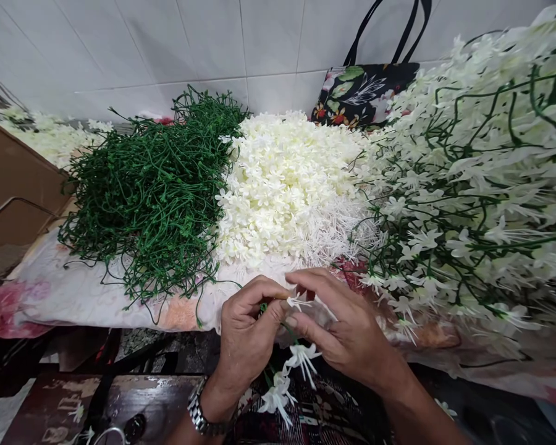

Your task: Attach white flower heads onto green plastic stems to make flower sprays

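Note:
My left hand (245, 334) pinches a thin green stem (285, 327) that carries small white artificial flowers (301, 357) hanging below my fingers. My right hand (347, 330) meets it from the right, thumb and fingers pinched on a small white flower piece (298, 302) at the top of the same stem. A metal watch (201, 417) is on my left wrist. Both hands hover over the front edge of the floral cloth (74, 296).
A heap of green plastic stems (152, 185) lies at left, a pile of loose white petals (287, 185) in the middle, and finished white flower sprays (482, 179) at right. A dark floral bag (366, 93) leans on the tiled wall. A cardboard box (9, 179) stands far left.

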Demonstrator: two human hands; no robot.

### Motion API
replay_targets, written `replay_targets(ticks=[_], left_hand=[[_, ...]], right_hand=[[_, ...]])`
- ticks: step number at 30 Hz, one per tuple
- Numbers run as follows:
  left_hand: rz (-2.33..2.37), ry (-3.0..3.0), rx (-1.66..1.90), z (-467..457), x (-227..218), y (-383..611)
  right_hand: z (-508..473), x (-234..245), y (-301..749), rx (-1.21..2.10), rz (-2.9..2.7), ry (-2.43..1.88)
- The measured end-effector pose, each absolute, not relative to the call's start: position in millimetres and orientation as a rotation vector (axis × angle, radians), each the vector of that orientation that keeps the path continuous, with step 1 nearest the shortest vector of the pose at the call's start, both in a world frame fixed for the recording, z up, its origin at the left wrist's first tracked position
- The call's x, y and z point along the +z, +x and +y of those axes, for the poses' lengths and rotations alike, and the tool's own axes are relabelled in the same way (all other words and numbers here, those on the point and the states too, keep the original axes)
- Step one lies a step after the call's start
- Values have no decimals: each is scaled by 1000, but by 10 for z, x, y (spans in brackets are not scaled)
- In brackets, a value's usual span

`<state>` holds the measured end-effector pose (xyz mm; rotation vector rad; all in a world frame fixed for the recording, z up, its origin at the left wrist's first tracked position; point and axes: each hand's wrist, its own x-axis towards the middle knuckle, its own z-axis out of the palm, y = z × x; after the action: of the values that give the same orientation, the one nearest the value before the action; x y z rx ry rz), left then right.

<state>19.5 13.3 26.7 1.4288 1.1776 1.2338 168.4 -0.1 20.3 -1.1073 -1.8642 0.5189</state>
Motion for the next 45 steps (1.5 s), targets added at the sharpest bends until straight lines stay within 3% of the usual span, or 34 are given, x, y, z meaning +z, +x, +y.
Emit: replay_targets(ticks=[10, 25, 45], left_hand=[[1107, 1319, 1026, 73, 268, 131], [1108, 2018, 808, 18, 291, 107], [1010, 1721, 989, 60, 198, 190]], right_hand=[[-12, 145, 1695, 519, -1750, -1181], [-48, 442, 1804, 573, -1921, -1067], [-31, 254, 1733, 482, -1930, -1086]])
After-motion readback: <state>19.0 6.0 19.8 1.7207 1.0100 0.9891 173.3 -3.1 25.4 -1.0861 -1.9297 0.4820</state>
